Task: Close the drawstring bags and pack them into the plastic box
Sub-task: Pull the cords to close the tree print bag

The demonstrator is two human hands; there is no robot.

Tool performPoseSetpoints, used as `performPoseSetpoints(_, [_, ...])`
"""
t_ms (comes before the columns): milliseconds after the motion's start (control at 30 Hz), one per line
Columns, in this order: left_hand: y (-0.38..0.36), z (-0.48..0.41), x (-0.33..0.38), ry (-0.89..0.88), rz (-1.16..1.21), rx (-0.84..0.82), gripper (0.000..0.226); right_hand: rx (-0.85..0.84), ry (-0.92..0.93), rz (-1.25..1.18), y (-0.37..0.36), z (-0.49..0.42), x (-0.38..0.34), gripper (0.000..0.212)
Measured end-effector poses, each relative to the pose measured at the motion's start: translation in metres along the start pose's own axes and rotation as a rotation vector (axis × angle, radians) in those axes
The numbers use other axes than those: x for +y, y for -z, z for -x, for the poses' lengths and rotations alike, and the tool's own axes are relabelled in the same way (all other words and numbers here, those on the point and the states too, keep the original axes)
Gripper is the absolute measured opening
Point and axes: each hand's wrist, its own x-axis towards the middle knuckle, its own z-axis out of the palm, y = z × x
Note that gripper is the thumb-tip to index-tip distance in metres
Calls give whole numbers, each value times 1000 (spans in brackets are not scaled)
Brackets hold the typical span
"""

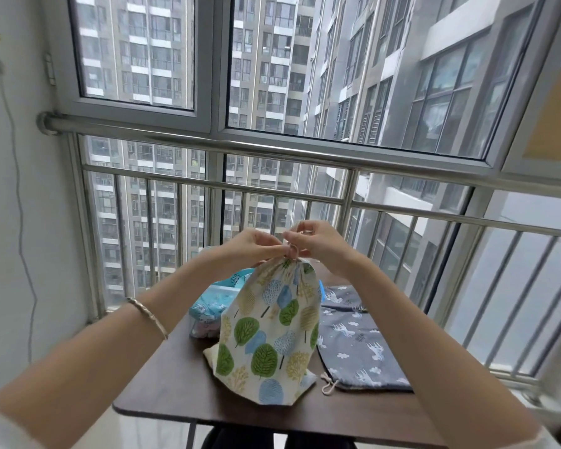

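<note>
A cream drawstring bag with green and blue trees [269, 332] stands upright on the dark table [175, 384], its mouth gathered tight at the top. My left hand [253, 246] and my right hand [314, 241] pinch the drawstring cord right above the gathered mouth. A grey bag with white unicorns [357, 338] lies flat to the right, its cord end hanging near the front. Behind the tree bag sits the clear plastic box [219, 288], holding a light blue bag [208, 307]; the box is mostly hidden.
A steel railing [305, 150] and window glass run close behind the table. A white wall [10, 222] with a hanging cable stands at the left. The table's front edge lies near my knees.
</note>
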Motion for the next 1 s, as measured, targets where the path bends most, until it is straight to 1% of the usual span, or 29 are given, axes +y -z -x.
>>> performPoseSetpoints(67, [-2, -2, 0, -3, 9, 49, 25, -26, -38, 17, 1, 2, -3, 23])
performPoseSetpoints(167, [-5, -4, -1, -2, 0, 113, 14, -81, -93, -68, 3, 7, -8, 27])
performPoseSetpoints(233, [-7, -3, 0, -20, -51, 145, 14, -53, -68, -56, 3, 10, -7, 29])
performPoseSetpoints(300, [-10, -2, 1, -41, -81, 163, 16, 22, 6, 59, 1, 11, -2, 27])
performPoseSetpoints(400, [-13, 1, 3, -52, -96, 178, 18, 162, 146, 315, -3, 13, 5, 22])
performPoseSetpoints(533, [-14, 3, 5, -31, -126, 146, 23, 244, 336, 503, -9, 16, 9, 15])
performPoseSetpoints(633, [-12, 3, 9, -29, -227, 67, 29, 201, 354, 583, -11, 17, 5, 15])
performPoseSetpoints(733, [-9, 2, 14, -78, -477, 58, 28, 180, 277, 626, -10, 18, 2, 17])
performPoseSetpoints(767, [-8, 2, 14, -94, -543, 71, 26, 178, 220, 601, -9, 17, 2, 21])
performPoseSetpoints(800, [-7, 2, 15, -107, -584, 83, 24, 173, 147, 523, -8, 16, 2, 26])
performPoseSetpoints(833, [-5, 2, 16, -118, -605, 90, 22, 157, 61, 393, -7, 14, 2, 27])
performPoseSetpoints(867, [-5, 1, 17, -128, -615, 94, 21, 128, -32, 218, -7, 12, 4, 23])
performPoseSetpoints(933, [-5, 1, 18, -139, -608, 103, 20, -1, -213, -176, -5, 12, 6, 13])
performPoseSetpoints(1000, [-6, 0, 17, -138, -556, 124, 22, -97, -314, -459, -4, 13, 8, 12])
